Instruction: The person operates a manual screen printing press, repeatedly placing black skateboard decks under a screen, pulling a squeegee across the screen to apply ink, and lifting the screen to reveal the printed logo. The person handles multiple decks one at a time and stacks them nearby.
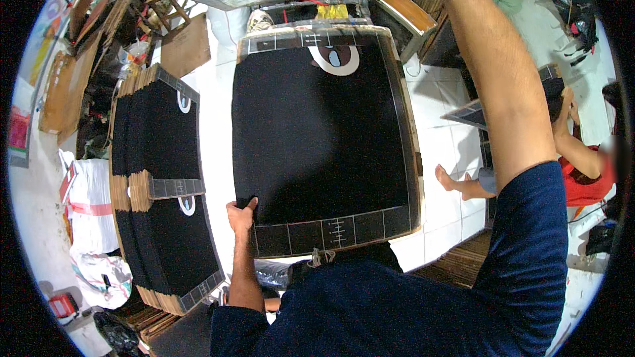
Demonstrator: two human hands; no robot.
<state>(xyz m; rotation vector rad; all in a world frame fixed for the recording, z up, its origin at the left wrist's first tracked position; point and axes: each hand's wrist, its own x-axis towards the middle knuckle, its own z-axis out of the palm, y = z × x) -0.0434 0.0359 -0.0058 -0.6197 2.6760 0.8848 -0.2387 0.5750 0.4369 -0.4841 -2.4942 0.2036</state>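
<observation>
L hand [242, 215] at near-L corner of black cloth [317, 139]: fingers closed on edge, thumb atop, prob. keeping it flat. Cloth lies mid-view on board [370, 225]. R arm [509, 99] up; R hand out of view, can't tell grip. Similar stacks [159, 135] L, prob. kept handy.

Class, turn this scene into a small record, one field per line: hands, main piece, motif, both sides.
Left hand: on the left edge of the black panel, near its lower corner
Right hand: out of view; right forearm passes the picture's upper edge
Motif: eye shape near the panel's far edge
Left side: two piles of black panels
Right side: another person in red
</observation>
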